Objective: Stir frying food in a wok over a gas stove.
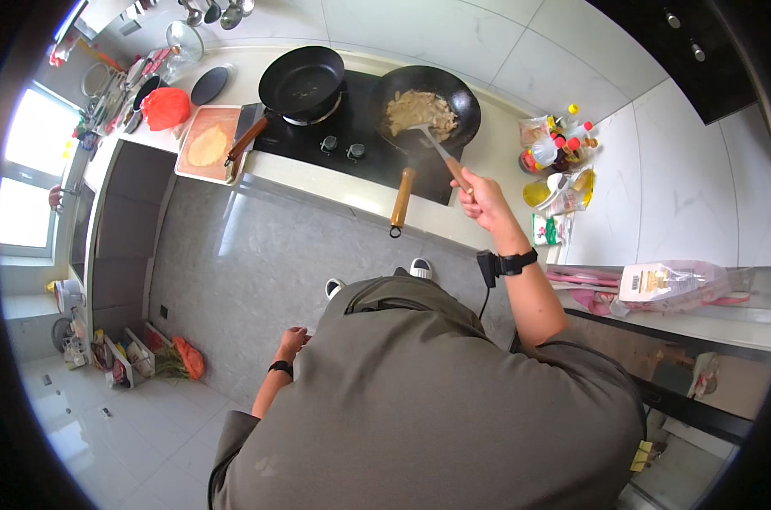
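My right hand [483,199] is closed around the wooden handle of a metal spatula [437,145]. The spatula's blade rests at the near edge of pale, sauced food pieces [421,113] in a black wok [467,118], on the right side of the black gas stove [385,167]. The wok's wooden handle [402,199] points towards me, with no hand on it. Low beside my body hangs my left hand [294,340], away from the counter; its fingers are partly hidden by my shirt, and whether it holds anything does not show.
An empty black frying pan [302,83] stands on the left burner. Left of the stove are a cutting board [191,137] with a cleaver [245,131] and a red plastic bag [166,108]. Sauce bottles [545,153] and seasoning bags [548,229] stand at the right.
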